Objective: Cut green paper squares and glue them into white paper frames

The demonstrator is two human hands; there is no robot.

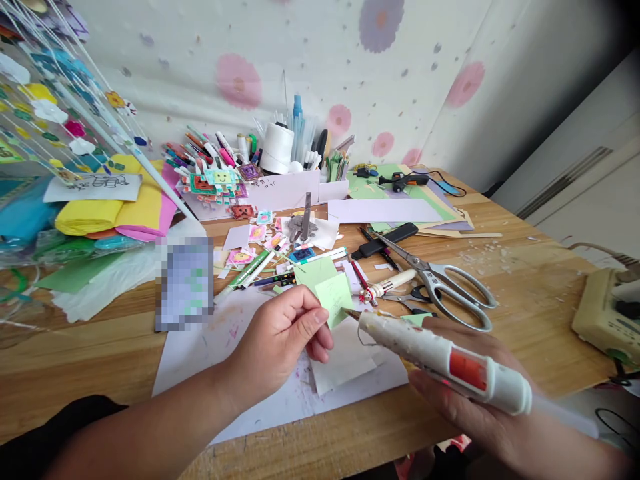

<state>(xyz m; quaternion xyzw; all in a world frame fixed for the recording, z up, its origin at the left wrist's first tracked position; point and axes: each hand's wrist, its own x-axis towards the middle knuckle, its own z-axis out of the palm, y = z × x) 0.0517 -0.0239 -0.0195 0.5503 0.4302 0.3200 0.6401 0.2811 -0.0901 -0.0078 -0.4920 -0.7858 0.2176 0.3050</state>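
Note:
Between thumb and fingers, my left hand (283, 337) pinches a small light-green paper piece (333, 300) over the white sheets. My right hand (465, 393) is wrapped around a white hot glue gun (415, 343) with an orange window, a glue stick trailing from its back end. The gun's metal nozzle points left and meets or nearly meets the right edge of the green paper. Below them lies a large white sheet (225, 360) marked with colored smudges, with a smaller white paper (345, 373) on top. The gun's trigger is hidden.
Large silver scissors (465, 293) lie right of center. Pens, drawn paper figures (243, 257) and a black box cutter (385, 240) crowd the middle. Behind stand a white thread spool (277, 148) and a second glue gun (404, 180). A power strip (605, 313) sits at the right edge.

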